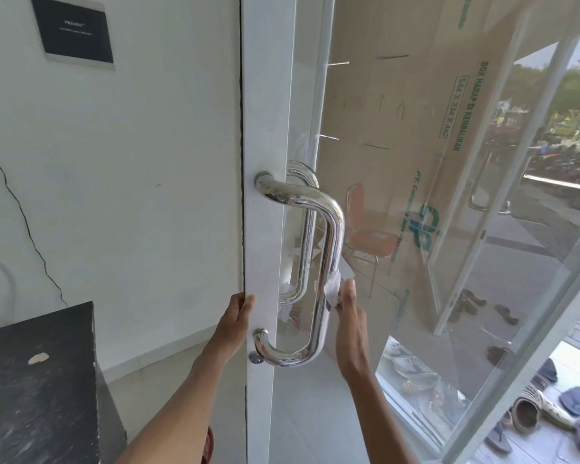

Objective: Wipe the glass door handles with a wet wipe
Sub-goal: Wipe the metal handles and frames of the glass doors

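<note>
Wipe [334,289] located on the lower part of the near door handle [333,242], bunched white against the right side of its upright bar, above the bottom bend. Right hand [349,316] raised from below, forearm rising steeply from the bottom edge of view, back of hand toward the camera, fingers closed narrowly on the wipe and pressing it to the bar; fingertips hidden behind bar and wipe. Left hand [238,313] level with it on the other side, forearm rising diagonally from lower centre, fingers wrapped round the left edge of the white door frame [265,112], thumb lying on its front face, just above the handle's lower mount. Handle of polished tube, D-shaped, fixed to the frame at top and bottom; keyhole [256,359] just below the lower mount. Second handle [303,236] seen through the glass pane [416,296] on the far side, smaller in view, untouched by either hand. Beyond the glass: printed cardboard [399,95], orange chair [369,229], shoes [533,406] on the floor at lower right. To the left of the frame: white wall with a long dark crack [17,202], black plaque [72,30] at top left, dark speckled bench [37,380] at lower left, chipped on its top face.
</note>
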Motion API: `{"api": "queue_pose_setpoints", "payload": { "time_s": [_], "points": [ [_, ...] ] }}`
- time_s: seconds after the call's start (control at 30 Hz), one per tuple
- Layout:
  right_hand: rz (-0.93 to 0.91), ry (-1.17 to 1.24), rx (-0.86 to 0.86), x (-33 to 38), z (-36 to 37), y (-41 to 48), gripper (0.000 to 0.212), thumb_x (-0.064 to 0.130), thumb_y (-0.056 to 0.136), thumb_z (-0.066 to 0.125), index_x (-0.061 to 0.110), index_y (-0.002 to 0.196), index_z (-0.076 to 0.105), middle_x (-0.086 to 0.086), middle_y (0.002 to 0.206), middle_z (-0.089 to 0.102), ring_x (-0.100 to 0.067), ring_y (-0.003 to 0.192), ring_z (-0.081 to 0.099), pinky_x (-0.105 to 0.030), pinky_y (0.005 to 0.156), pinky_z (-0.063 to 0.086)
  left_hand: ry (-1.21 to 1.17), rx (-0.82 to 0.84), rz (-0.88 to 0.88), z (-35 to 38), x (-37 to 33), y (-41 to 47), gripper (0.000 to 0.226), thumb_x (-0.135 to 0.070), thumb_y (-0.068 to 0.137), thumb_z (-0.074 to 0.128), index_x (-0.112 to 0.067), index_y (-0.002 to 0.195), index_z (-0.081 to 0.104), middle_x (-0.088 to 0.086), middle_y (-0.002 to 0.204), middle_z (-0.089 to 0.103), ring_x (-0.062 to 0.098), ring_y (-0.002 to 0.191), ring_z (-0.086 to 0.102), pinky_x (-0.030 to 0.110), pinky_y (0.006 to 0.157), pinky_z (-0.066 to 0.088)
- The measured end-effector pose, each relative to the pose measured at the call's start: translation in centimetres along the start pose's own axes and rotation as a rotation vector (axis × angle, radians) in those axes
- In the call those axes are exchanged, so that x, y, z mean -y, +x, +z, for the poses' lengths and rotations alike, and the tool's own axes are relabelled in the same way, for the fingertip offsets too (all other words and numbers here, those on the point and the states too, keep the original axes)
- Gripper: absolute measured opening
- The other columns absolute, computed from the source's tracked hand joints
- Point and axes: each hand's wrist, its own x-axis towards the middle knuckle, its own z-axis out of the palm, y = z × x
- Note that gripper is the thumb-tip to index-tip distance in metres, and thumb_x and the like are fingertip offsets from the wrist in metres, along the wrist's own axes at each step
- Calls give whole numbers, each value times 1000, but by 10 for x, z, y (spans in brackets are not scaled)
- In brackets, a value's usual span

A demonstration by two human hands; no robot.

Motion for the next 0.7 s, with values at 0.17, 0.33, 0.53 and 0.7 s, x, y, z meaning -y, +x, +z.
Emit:
{"api": "queue_pose_setpoints", "payload": {
  "time_s": [0.17, 0.33, 0.53, 0.7],
  "points": [
    [168, -133, -94, -34, 0, -22, 60, 76, 83, 23, 34, 55, 56, 20, 55, 51, -6, 60, 48, -22, 63, 40, 23, 23, -48, -2, -12, -5, 39, -51, 99, 31, -23, 122, 45, -3, 113, 57, 16, 106, 50, 29, 86, 32],
    [169, -94, -57, 7, 3, -13, 69, 73, 87, 21, 27, 96, 72, 5, 90, 69, -11, 93, 61, -33, 94, 43, 45, 10, -41, -11, -40, -12, 50, -50, 100, 27, -19, 134, 47, -3, 124, 55, 21, 128, 45, 31, 101, 33],
    [-192, -20, -52, 103, 9, 19, 54, 55, 100, 22, 34, 60, 53, 16, 59, 52, 7, 57, 47, -2, 64, 42, -26, -111, 95, -27, -107, 2, 63, -58, 98, 20, -23, 148, 32, -1, 154, 33, 16, 142, 29, 22, 105, 15],
    [-131, -78, -144, 81, 10, 9, 58, 55, 100, 23, 24, 58, 48, 14, 55, 50, 3, 53, 44, -11, 58, 39, 10, -170, 179, -35, -128, 10, 58, -55, 99, 23, -21, 141, 43, 2, 146, 46, 19, 137, 38, 23, 104, 23]
  ]
}}
